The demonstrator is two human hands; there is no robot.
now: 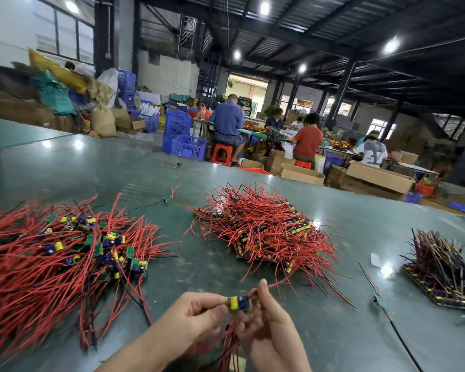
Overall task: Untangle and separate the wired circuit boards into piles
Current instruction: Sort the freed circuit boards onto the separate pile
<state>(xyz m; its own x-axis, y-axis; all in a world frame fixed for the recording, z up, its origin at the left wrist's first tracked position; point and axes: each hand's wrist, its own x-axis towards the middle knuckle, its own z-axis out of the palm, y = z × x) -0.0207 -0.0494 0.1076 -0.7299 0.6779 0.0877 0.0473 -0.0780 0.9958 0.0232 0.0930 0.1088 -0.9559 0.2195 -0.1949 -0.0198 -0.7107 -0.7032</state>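
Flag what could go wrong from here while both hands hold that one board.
Red wires hang from the circuit board pinched between the left hand and right hand; pulling hard might strain their joints. The loose tangled pile lies close on the left, so trailing wires could snag it. The stacked pile fans outward and may get disturbed.

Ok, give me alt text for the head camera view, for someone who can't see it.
Two hands, left hand and right hand, pinch a small circuit board trailing red wires above a green table. A tangled pile lies left, a neater pile centre.
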